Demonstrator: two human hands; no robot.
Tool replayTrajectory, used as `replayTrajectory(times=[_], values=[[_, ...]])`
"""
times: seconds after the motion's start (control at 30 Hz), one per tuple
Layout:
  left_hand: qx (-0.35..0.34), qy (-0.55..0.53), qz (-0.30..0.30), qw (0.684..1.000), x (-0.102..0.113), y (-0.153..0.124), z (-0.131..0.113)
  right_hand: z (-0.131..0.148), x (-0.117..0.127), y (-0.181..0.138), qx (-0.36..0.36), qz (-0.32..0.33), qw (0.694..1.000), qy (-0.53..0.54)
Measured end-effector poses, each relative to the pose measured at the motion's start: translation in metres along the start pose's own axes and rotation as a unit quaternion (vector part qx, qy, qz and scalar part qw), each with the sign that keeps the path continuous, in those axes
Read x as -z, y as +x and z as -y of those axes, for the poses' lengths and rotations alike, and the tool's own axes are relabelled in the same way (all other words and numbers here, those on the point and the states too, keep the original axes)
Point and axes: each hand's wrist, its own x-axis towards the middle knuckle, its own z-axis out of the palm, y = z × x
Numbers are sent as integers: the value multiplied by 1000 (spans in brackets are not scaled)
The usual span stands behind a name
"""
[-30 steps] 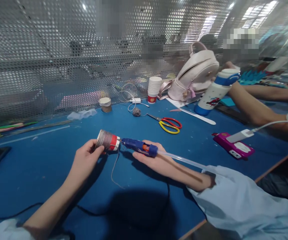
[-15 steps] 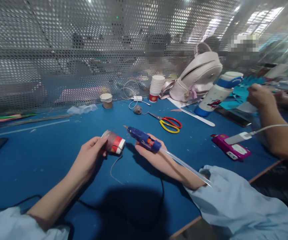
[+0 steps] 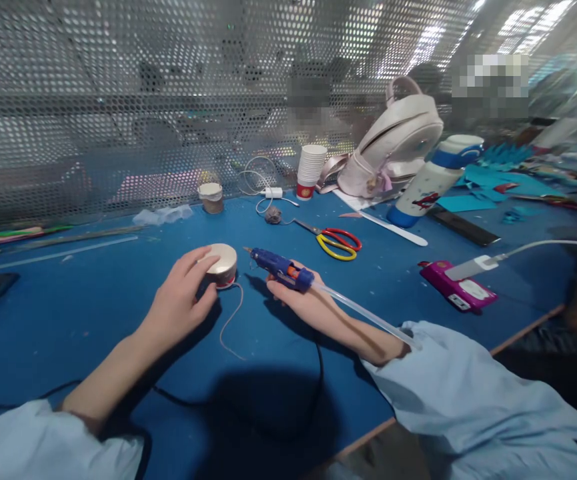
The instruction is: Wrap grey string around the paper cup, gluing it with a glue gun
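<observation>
My left hand (image 3: 183, 291) has its fingers curled round the left side of a small paper cup (image 3: 225, 267). The cup sits with a flat pale round end facing up; a bit of red shows low on its side. From it a thin grey string (image 3: 224, 331) trails onto the blue table. In my right hand (image 3: 302, 300) is a blue hot glue gun (image 3: 281, 269), its nozzle pointing left at the cup, a short gap apart. A clear glue stick (image 3: 358, 308) sticks out of its back and lies over my forearm.
Scissors (image 3: 339, 244), a ball of grey string (image 3: 273, 215), a stack of paper cups (image 3: 311, 173) and a wrapped cup (image 3: 212, 199) stand behind. To the right are a bottle (image 3: 434, 181), a backpack (image 3: 396, 147) and a purple power strip (image 3: 457, 287). A black cord (image 3: 183, 402) crosses the front.
My left hand has turned the cup from lying sideways to upright with its flat end up. My right hand still holds the glue gun. A co-worker's hand at right has drawn back.
</observation>
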Motion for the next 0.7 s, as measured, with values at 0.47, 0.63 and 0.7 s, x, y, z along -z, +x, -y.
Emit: replayTrajectory(times=[0.47,0.63,0.7], values=[[204,93,173,959,-10,-9,35,0,-2,-2,14,-16,999,34],[173,121,170,963,-7,-12,30,-2,-1,-2,17,-12,999,28],[175,144,156,961,12,-25,35,-3,0,-2,22,-11,999,26]])
